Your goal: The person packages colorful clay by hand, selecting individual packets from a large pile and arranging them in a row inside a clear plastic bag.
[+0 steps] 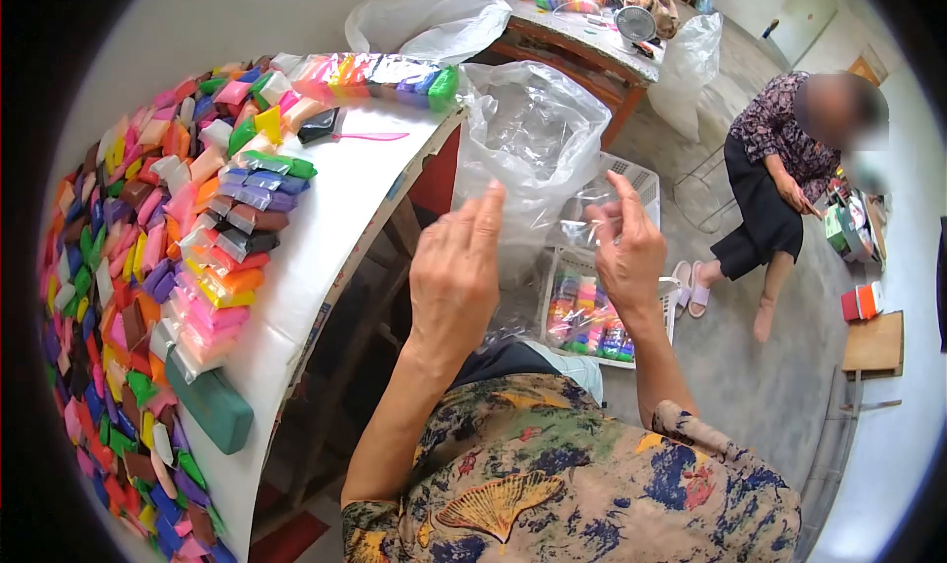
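My left hand (456, 272) is raised in front of a large clear plastic bag (533, 149), its fingers stretched upward and its palm turned from view. I cannot make out anything held in it. To the right, my right hand (629, 252) has its index finger extended. Its thumb and other fingers are bent against a thin clear plastic wrapper (580, 218). The large bag hangs open at the table's end, with crumpled clear film inside. On the white table (340, 193) lie stacked rows of colored packets (232, 267), beside a big heap of loose ones (128, 297).
A white basket (612, 358) with packed colored sets stands below my right hand. A green case (209, 402) lies near the table edge. Behind stands another table (572, 42) with a small fan (635, 23). A seated person (774, 158) works at the right.
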`<move>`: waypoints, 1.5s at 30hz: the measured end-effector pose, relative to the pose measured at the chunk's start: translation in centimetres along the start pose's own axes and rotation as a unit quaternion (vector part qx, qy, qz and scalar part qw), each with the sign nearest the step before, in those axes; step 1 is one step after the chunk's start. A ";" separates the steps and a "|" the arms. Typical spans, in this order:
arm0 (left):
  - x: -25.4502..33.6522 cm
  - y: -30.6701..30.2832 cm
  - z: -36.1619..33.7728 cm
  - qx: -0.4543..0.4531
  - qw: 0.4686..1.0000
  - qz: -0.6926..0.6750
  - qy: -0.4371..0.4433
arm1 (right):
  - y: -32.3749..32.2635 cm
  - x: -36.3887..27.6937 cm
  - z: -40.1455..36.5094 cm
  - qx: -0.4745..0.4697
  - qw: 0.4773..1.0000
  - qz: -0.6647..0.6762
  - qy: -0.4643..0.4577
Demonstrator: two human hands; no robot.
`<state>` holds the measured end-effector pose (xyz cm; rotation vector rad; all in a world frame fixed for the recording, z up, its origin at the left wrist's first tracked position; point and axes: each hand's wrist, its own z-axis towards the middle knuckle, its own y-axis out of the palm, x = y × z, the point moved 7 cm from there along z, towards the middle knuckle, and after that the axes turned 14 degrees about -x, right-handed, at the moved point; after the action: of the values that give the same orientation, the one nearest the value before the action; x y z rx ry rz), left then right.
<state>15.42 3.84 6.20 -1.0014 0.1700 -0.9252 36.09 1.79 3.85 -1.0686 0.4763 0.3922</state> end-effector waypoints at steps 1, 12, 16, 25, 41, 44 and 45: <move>-0.2 -0.5 -0.4 0.027 0.999 -0.001 -0.021 | -0.3 0.0 0.0 0.028 0.999 -0.019 -0.015; -5.8 1.7 -5.6 0.090 0.893 -0.333 -0.289 | -1.2 0.1 -0.3 0.067 0.986 0.154 0.024; -7.3 -2.4 -7.5 0.162 0.870 -0.300 -0.355 | -2.5 0.6 0.6 0.117 0.993 0.029 0.008; -5.0 -10.0 -11.0 0.196 0.888 0.084 -0.408 | 1.0 -5.1 2.2 0.097 0.985 0.115 -0.082; -6.1 -16.4 -17.1 0.215 0.790 0.254 -0.516 | 12.1 -13.3 7.0 0.012 0.970 0.064 -0.233; -2.3 -17.5 -15.5 0.260 0.771 0.381 -0.439 | 13.9 -13.8 8.0 -0.035 0.969 0.058 -0.237; -1.2 -16.9 -15.4 0.267 0.790 0.363 -0.415 | 14.4 -13.8 8.0 -0.055 0.968 0.059 -0.237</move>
<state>-3.25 -8.78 10.42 -0.6307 -0.4208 0.2335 18.46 14.17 4.06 -1.0135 0.0916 0.7648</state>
